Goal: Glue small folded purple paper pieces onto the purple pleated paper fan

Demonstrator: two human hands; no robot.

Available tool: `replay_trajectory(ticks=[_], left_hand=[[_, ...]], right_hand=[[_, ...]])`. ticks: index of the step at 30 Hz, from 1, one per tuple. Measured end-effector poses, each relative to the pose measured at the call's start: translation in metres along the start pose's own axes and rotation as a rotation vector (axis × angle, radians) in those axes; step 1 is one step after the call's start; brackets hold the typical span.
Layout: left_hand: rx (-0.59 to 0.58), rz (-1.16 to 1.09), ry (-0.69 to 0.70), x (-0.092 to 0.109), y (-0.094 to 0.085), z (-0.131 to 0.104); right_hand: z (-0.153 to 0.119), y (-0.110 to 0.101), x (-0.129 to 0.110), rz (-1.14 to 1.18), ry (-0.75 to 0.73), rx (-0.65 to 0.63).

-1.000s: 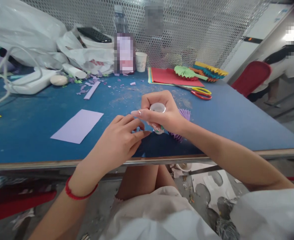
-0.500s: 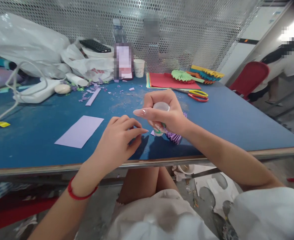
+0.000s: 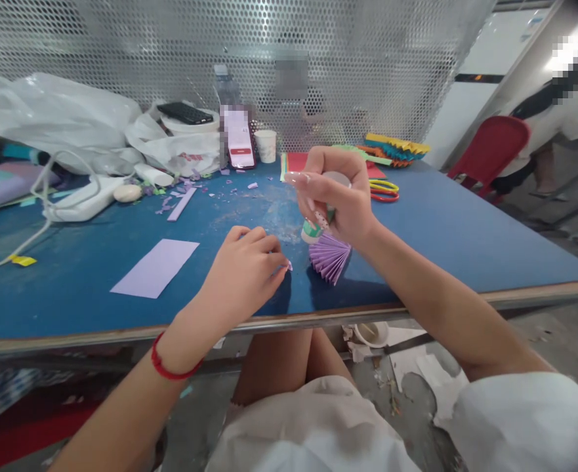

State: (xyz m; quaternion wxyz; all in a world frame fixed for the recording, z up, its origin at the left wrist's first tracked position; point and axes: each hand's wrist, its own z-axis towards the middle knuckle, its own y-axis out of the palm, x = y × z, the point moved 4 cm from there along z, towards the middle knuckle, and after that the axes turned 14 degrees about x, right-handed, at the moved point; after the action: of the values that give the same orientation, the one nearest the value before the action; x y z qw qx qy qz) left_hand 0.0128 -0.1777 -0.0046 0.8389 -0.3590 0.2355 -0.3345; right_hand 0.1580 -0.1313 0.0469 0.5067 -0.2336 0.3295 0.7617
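My right hand (image 3: 340,190) is wrapped round a glue stick (image 3: 311,231) with a green and white label, raised above the table. Fingers cover most of its length. Just beneath lies a pleated purple paper fan (image 3: 330,258), spread on the blue tabletop. My left hand (image 3: 249,272) is low over the table, thumb and fingertips pinched on a small purple paper scrap (image 3: 289,265), of which only an edge shows. To its left a flat purple paper rectangle (image 3: 155,269) rests on the table.
Behind my right hand are scissors (image 3: 384,190) with red and yellow handles, and coloured paper (image 3: 293,160). A phone (image 3: 239,141) and a paper cup (image 3: 266,145) stand at the back. Purple paper bits, a power strip (image 3: 84,200) and plastic bags (image 3: 57,118) lie left.
My right hand has risen away from the table with the glue stick, uncovering more of the purple fan. My left fingertips have closed on the small purple scrap.
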Motion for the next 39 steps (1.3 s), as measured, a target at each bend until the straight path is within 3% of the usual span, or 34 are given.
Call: replay_trajectory(ticks=[4,8,11,15,17,20,26,34,39], left_hand=[[0.041,0.005,-0.006,-0.001,-0.003,0.001],[0.07,-0.071,-0.125,-0.009,-0.006,0.001],[0.179,-0.254,-0.31,-0.017,-0.013,-0.001],[0.319,-0.66,-0.642,-0.025,-0.017,-0.01],[0.363,-0.817,-0.762,-0.026,-0.015,-0.014],[0.401,-0.962,-0.861,-0.025,-0.009,-0.014],[0.421,-1.056,-0.898,-0.021,-0.003,-0.009],[0.412,-1.046,-0.868,-0.016,-0.003,-0.007],[0.334,-0.952,-0.832,-0.011,-0.003,-0.008]], right_hand=[[0.0,0.0,-0.003,-0.011,-0.049,-0.009],[0.002,-0.001,-0.017,-0.346,-0.129,-0.024],[0.001,-0.004,-0.032,-0.593,-0.206,-0.153],[-0.009,-0.011,-0.043,-0.699,-0.286,-0.407],[-0.017,-0.015,-0.043,-0.734,-0.273,-0.43],[-0.026,-0.019,-0.041,-0.773,-0.252,-0.36],[-0.031,-0.016,-0.047,-0.836,-0.341,-0.226],[-0.032,-0.02,-0.045,-0.856,-0.307,-0.208],[-0.031,-0.026,-0.051,-0.888,-0.266,-0.239]])
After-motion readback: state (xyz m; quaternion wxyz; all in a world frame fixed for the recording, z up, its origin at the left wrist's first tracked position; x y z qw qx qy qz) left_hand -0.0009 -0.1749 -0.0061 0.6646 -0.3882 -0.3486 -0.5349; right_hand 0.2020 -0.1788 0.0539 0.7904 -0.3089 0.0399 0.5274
